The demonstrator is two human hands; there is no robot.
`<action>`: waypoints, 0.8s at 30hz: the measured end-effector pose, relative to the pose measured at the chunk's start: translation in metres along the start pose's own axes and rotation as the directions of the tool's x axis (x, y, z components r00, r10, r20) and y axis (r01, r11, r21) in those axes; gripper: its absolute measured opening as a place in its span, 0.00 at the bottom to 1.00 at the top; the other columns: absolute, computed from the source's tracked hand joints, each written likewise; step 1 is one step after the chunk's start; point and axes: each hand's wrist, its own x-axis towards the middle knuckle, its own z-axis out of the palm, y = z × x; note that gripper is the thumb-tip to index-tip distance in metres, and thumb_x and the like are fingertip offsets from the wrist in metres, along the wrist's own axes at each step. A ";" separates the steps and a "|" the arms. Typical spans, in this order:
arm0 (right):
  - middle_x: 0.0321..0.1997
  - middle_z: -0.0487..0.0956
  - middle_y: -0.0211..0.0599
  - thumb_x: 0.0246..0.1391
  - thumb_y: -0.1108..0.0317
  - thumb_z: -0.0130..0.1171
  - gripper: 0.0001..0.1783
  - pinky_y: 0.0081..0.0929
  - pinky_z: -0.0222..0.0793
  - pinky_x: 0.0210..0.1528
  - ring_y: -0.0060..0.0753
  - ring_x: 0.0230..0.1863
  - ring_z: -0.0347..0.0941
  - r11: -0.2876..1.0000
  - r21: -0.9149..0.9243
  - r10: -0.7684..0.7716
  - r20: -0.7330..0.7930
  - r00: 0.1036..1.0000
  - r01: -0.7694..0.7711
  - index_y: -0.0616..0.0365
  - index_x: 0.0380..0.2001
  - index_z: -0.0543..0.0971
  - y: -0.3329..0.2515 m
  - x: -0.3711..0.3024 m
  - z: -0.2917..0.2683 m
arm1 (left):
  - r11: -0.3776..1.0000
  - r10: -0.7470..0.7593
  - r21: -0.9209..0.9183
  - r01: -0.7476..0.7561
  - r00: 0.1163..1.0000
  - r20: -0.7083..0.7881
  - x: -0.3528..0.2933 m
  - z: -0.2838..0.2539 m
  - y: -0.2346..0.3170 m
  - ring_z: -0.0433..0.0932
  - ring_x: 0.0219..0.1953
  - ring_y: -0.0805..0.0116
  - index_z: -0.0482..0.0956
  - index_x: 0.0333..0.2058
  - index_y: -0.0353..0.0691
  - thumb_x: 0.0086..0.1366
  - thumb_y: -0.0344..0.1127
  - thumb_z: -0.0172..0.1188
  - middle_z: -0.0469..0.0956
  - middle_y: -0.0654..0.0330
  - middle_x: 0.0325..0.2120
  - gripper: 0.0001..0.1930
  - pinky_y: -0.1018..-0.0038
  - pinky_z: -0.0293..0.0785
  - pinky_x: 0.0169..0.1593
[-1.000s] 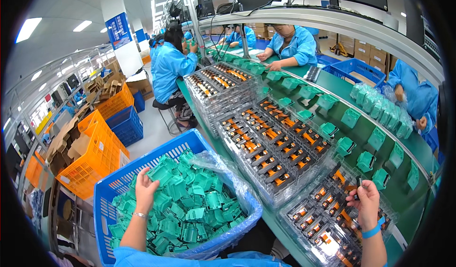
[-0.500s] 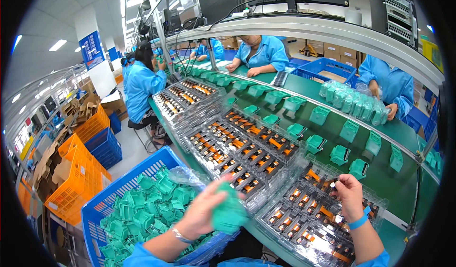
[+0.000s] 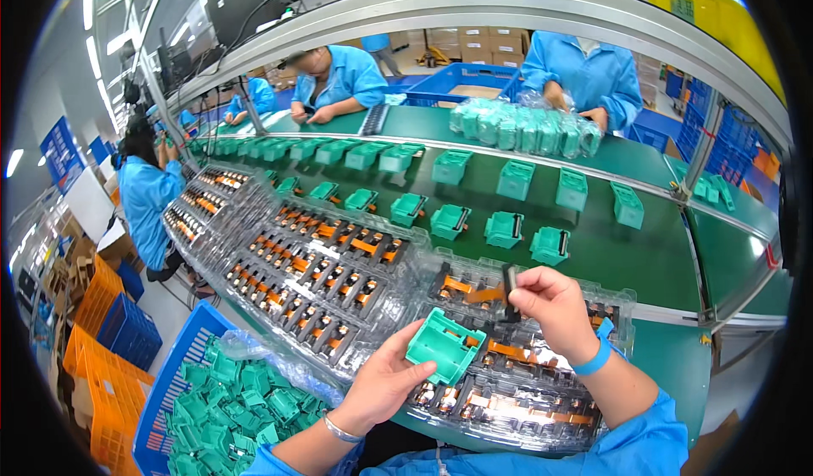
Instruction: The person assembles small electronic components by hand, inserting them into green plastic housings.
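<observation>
In front of me, my left hand point(image 3: 385, 384) grips a green plastic housing point(image 3: 444, 349) by its edges, its hollow side facing up. My right hand point(image 3: 555, 308) pinches a small black part point(image 3: 510, 293) with an orange flat ribbon trailing from its left side. Both hands are above the nearest clear plastic tray point(image 3: 625, 307), which holds rows of similar black parts with orange ribbons. The housing and the black part are close together but apart.
More filled clear trays point(image 3: 405, 285) stretch away to the left. A blue crate point(image 3: 193, 349) of loose green housings point(image 3: 233, 400) stands at lower left. Beyond the trays, rows of green housings point(image 3: 506, 229) lie on the green belt point(image 3: 593, 243). Across it, a person point(image 3: 584, 74) handles bagged green pieces point(image 3: 525, 129).
My left hand has brought the green housing from beside the crate to above the tray. My right hand has raised the black part off the tray. The view has swung right.
</observation>
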 end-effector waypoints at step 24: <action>0.29 0.76 0.32 0.51 0.69 0.60 0.09 0.22 0.70 0.34 0.21 0.31 0.73 0.928 -0.349 0.218 0.233 0.948 -0.128 0.63 0.34 0.75 0.025 -0.012 0.008 | 0.916 0.212 0.352 -0.191 0.977 -0.020 0.002 -0.002 -0.020 0.69 0.52 0.65 0.59 0.56 0.28 0.58 0.20 0.57 0.63 0.55 0.50 0.27 0.71 0.70 0.54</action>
